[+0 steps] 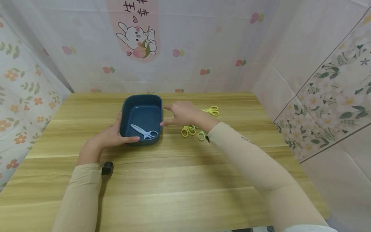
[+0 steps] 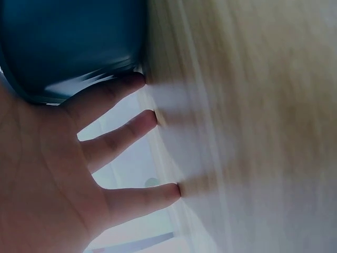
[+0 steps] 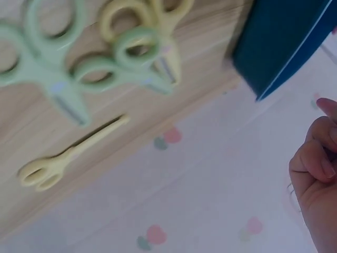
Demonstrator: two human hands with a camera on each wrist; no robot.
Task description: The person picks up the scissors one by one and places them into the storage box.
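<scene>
A dark blue rectangular box (image 1: 141, 141) sits on the table, and a pair of light blue scissors (image 1: 139, 129) lies inside it near the front. My left hand (image 1: 108, 138) rests against its front left corner, the thumb along the front rim. In the left wrist view the fingers (image 2: 118, 141) are straight and spread. By the right wall is my right hand (image 1: 183, 113), holding nothing. Its thumb and index finger are apart, with the thumb right at the wall; in the right wrist view other fingers (image 3: 316, 155) are curled.
Right of the box, yellow scissors (image 1: 185, 131) and green scissors (image 1: 201, 136) lie grouped, partly under the right forearm. Another yellow pair (image 1: 213, 111) lies farther back, seen whole as pale yellow scissors (image 3: 58, 164) in the right wrist view. A printed curtain (image 1: 191, 80) hangs behind the table.
</scene>
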